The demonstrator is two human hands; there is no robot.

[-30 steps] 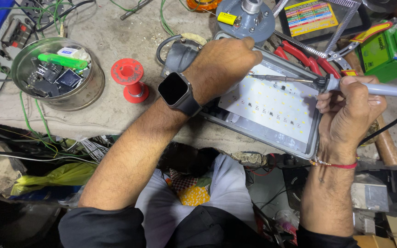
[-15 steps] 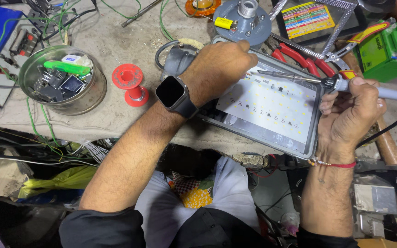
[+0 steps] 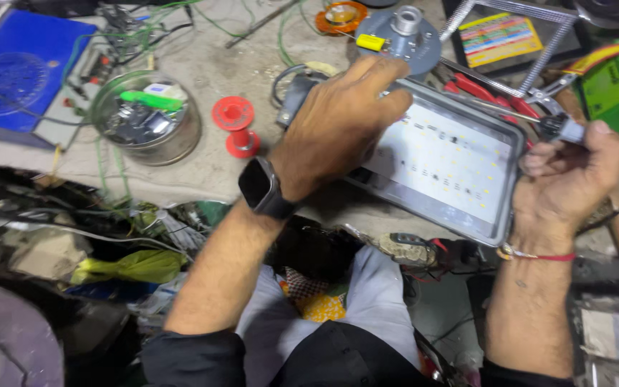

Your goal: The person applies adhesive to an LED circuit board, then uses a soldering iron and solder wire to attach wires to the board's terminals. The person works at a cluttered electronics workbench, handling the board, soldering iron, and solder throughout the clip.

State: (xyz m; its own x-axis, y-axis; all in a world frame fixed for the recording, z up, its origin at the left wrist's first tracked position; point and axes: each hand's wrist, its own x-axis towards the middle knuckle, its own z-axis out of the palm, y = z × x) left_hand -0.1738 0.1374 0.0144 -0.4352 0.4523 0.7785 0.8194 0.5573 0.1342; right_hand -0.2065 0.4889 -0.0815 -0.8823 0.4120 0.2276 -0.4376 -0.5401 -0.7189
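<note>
- Steadying the light panel (image 3: 442, 161) comes first: the left hand (image 3: 342, 118) lies spread, palm down, over the panel's upper left corner, gripping nothing, only pressing the housing against the surface (image 3: 202, 165).
- The panel sits tilted at the near edge of the surface, right of its middle, its lower edge reaching just past that edge, so firm downward weight on it looks wise.
- The right hand (image 3: 571, 175) is closed around the handle of a soldering iron (image 3: 574, 132), whose thin tip points left over the panel's upper right corner; whether the tip touches the board is not clear.
- A low grip near the iron's front end, as here, probably gives the finest control over the small diodes on the white board.
- The iron's cord trails off to the right; keeping it slack seems sensible so it does not drag the tip.
- Red-handled pliers (image 3: 478, 89) lie just behind the panel, near the tip's path, and could be nudged.
- A red spool (image 3: 236, 125) and a round tin of parts (image 3: 146, 125) stand well apart toward the left, out of the way.
</note>
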